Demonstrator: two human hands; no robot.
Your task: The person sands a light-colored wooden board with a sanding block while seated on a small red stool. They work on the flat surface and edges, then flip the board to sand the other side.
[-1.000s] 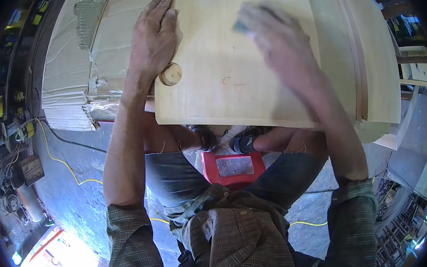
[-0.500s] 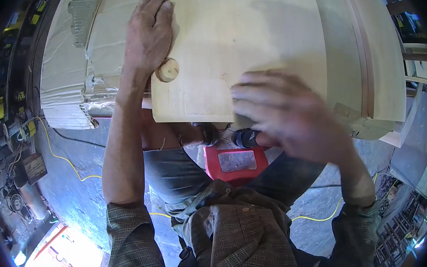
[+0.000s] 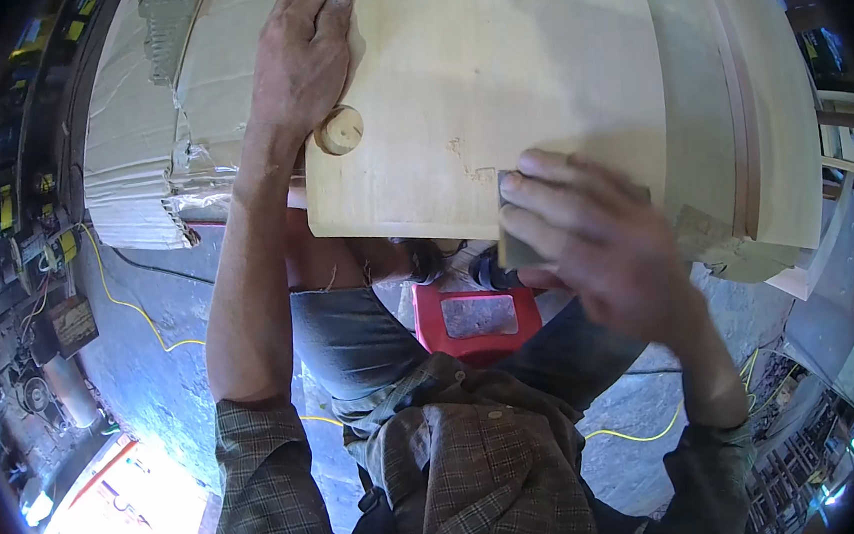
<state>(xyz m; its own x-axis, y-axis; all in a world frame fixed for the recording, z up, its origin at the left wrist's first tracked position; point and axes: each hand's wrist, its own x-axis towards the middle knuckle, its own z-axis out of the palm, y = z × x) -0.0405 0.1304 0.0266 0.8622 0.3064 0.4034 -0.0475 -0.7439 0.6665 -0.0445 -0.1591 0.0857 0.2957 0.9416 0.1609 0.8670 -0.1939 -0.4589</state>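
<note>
A pale wooden panel [image 3: 492, 71] with a round hole [image 3: 340, 131] near its left edge lies before me. My left hand [image 3: 303, 61] rests flat along the panel's left edge, fingers stretched away from me. At the panel's near edge, right of the middle, my right hand [image 3: 595, 234] is closed over a dark, flat sanding block [image 3: 520, 248]. The block's left side shows beyond my fingertips and overhangs the near edge. The rest of the block is hidden under the hand, which is slightly blurred.
Torn cardboard [image 3: 129, 180] lies left of the panel. More pale boards [image 3: 765, 100] with a brown strip stand on the right. A red stool-like frame [image 3: 479, 348] sits between my legs. A yellow cord [image 3: 135, 320] runs over the grey floor.
My right hand has moved a little to the right with the sanding block, of which more now shows. The left hand keeps its place on the panel's edge.
</note>
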